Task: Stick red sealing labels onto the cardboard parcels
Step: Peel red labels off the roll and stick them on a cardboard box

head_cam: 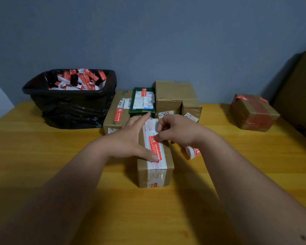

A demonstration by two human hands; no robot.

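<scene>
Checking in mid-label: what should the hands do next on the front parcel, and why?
Probably slide the right hand along the red label toward the left hand, whose thumb pins its near end on the parcel; the far end is only pinched.

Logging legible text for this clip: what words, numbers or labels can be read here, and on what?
"300", partly cut off, with a small "91-4" beside it: white sticker on a cardboard parcel at the back.
"47", rest unclear: white sticker on the neighbouring parcel.
Red sealing label on the front parcel: white print, too blurred.
Shipping labels on the green box: too small.
Red slips in the black-lined bin: unreadable.
</scene>
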